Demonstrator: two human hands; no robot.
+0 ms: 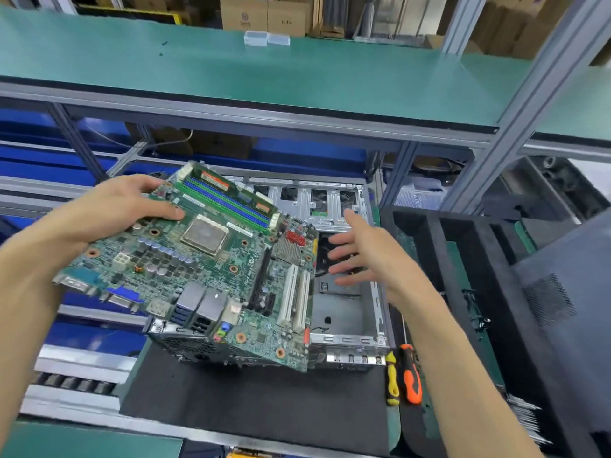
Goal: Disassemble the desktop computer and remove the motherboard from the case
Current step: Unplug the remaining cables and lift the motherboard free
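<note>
A: What lies right of the black mat (254,401)?
B: 2 screwdrivers side by side, one yellow-and-black (392,378), one orange-and-black (411,375).
A: And up on the green shelf (297,74)?
B: 2 clear plastic boxes (266,38), brown cardboard cartons (264,13) behind.

a long green-topped shelf (231,71) on grey aluminium posts (515,127) spans the desk (158,441), whose green surface carries a black mat (258,401). brown cardboard boxes (264,14) stack behind, blue bins (26,160) line the left.

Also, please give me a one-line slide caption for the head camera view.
Left hand lifts the motherboard above the opened case; right hand hovers open, screwdrivers beside the case.
</note>
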